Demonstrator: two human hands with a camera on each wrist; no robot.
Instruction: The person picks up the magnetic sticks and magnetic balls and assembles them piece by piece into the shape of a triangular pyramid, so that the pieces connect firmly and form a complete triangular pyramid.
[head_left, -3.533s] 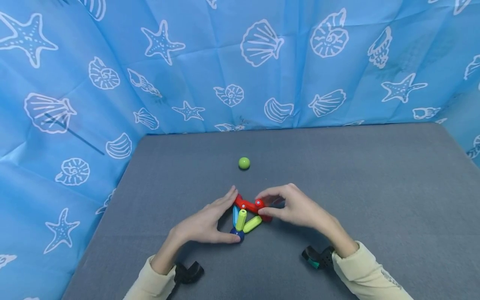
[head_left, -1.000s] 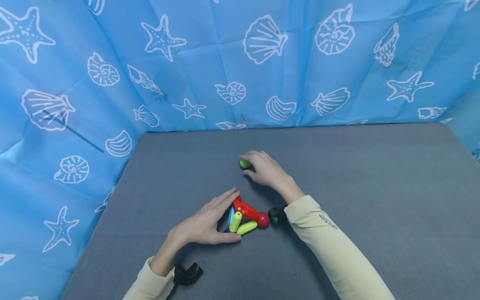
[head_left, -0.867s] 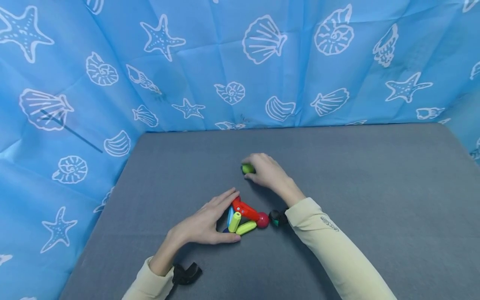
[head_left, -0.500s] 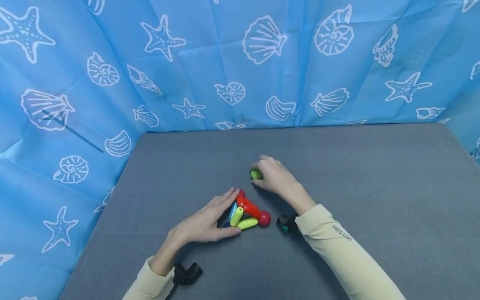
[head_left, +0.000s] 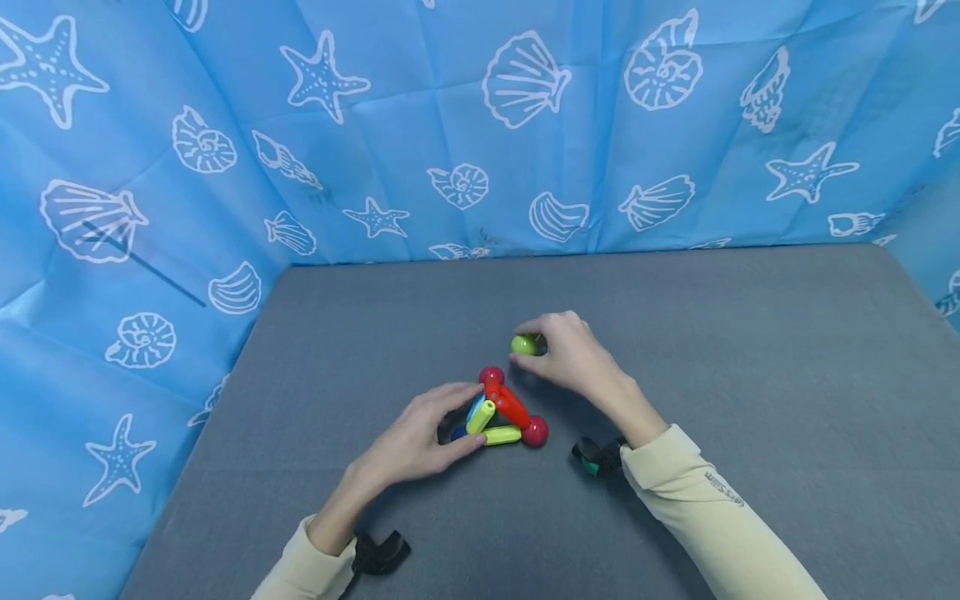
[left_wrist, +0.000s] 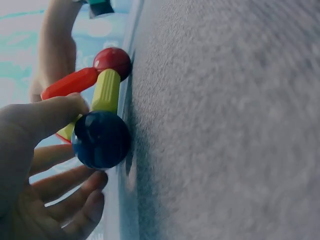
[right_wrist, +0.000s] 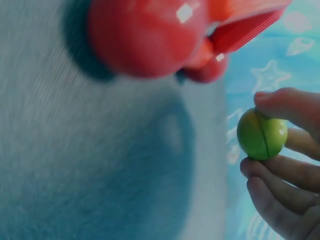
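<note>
My left hand holds a small structure of magnetic building rods and balls between its thumb and fingers, low at the table. Red balls form two of its corners, and a dark blue ball the third. Along its near side lies a yellow-green rod; another yellow-green rod points upward, its end bare. Red rods run on the far side, and a blue rod is partly hidden by the fingers. Just beyond the structure, my right hand pinches a loose green ball.
The table has a grey cloth surface. A blue curtain with white shells and starfish hangs along its back and left side. A black wrist mount sits under the left wrist, another under the right.
My right hand left the structure, took hold of the green ball and brought it nearer and to the right. The left hand has turned the structure slightly, with its red corner now farther back.
</note>
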